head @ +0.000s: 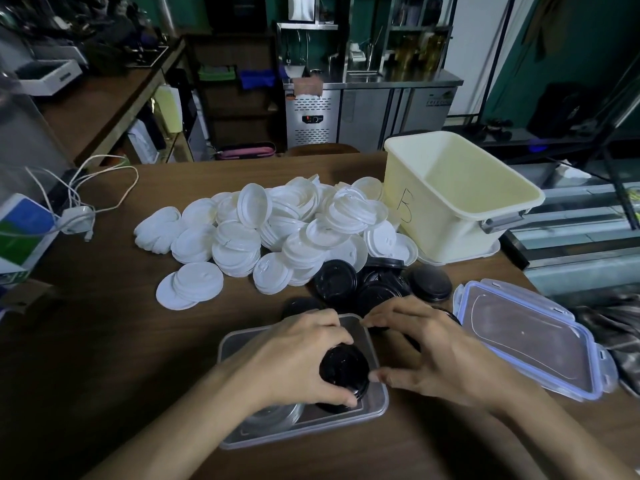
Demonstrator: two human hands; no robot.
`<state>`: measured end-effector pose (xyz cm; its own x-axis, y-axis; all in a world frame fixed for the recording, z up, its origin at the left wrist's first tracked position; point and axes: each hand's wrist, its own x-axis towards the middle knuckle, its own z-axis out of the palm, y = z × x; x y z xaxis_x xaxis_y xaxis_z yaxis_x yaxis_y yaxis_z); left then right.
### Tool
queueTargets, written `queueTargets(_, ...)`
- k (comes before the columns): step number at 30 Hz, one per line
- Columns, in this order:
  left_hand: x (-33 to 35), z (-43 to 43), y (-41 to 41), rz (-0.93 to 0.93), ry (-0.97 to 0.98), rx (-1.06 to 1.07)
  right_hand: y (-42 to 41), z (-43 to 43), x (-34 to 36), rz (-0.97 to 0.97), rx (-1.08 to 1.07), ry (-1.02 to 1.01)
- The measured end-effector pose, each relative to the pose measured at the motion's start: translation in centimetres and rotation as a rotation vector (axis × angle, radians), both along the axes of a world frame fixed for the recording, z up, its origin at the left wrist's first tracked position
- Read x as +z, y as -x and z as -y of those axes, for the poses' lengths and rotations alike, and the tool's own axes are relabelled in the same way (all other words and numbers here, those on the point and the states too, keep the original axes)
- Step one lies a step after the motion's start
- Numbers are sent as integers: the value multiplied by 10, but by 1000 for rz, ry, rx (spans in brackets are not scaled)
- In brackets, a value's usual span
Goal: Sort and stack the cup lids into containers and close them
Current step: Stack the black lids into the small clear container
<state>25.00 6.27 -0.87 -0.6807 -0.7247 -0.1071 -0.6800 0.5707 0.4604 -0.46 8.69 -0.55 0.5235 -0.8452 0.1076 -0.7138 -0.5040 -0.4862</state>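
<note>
A stack of black cup lids (343, 370) stands inside a clear rectangular container (375, 408) at the table's near edge. My left hand (298, 358) curls around the stack from the left, thumb at its near side. My right hand (426, 348) touches the stack's right side with its thumb, fingers spread over the container's far corner. More black lids (367, 282) lie loose just beyond. A big heap of white lids (277, 230) covers the table's middle. The clear lid with a blue rim (526, 337) lies to the right.
A cream tub marked "B" (457, 199) stands open at the back right. White cables and a charger (78, 216) lie at the left beside a blue-green box (20, 233). Some clear lids (273, 415) sit in the container's near-left part.
</note>
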Motion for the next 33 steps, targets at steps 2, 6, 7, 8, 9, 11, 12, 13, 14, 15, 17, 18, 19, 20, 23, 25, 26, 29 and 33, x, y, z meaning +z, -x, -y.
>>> queueTargets(2, 2, -1, 2, 2, 9, -1, 0, 2, 0, 15, -11, 2)
queueTargets(6, 4, -1, 5, 33, 4, 7, 1, 7, -2, 36, -38, 20)
queueTargets(7, 4, -1, 6, 52, 3, 9, 2, 9, -3, 40, -49, 32)
queueTargets(8, 3, -2, 7, 74, 4, 13, 4, 11, -4, 47, -63, 43)
queueTargets(9, 2, -3, 7, 92, 4, 17, 6, 12, -4, 58, -80, 53)
queueTargets(11, 0, -5, 8, 107, 1, 28, 9, 15, -4, 89, -128, 72)
queueTargets(12, -1, -6, 8, 104, -2, 35, 10, 16, -4, 101, -161, 85)
queueTargets(13, -1, -7, 8, 98, -5, 42, 11, 18, -5, 104, -195, 97)
queueTargets(14, -1, -7, 8, 92, -8, 47, 11, 19, -8, 96, -224, 106)
queueTargets(15, -2, -8, 7, 86, -10, 50, 11, 22, -10, 79, -247, 119)
queueTargets(17, -3, -9, 6, 88, -8, 44, 11, 27, -18, -3, -264, 158)
queueTargets(18, -2, -9, 5, 94, 3, 36, 11, 30, -22, -68, -262, 175)
queueTargets(19, 0, -10, 4, 101, 21, 24, 10, 33, -26, -140, -254, 184)
queueTargets(20, 3, -11, 3, 104, 40, 13, 9, 36, -29, -208, -244, 189)
queueTargets(23, 18, -8, -2, 55, 109, -2, 5, 41, -39, -326, -238, 215)
queueTargets(25, 24, 1, -9, 4, 147, 7, 2, 44, -43, -359, -248, 245)
queueTargets(26, 25, 8, -14, -23, 153, 22, 1, 45, -44, -364, -250, 268)
queueTargets(29, 16, 35, -29, -86, 117, 103, 2, 48, -46, -369, -248, 301)
queueTargets(33, -9, 74, -43, -65, 61, 178, 2, 47, -41, -263, -246, 229)
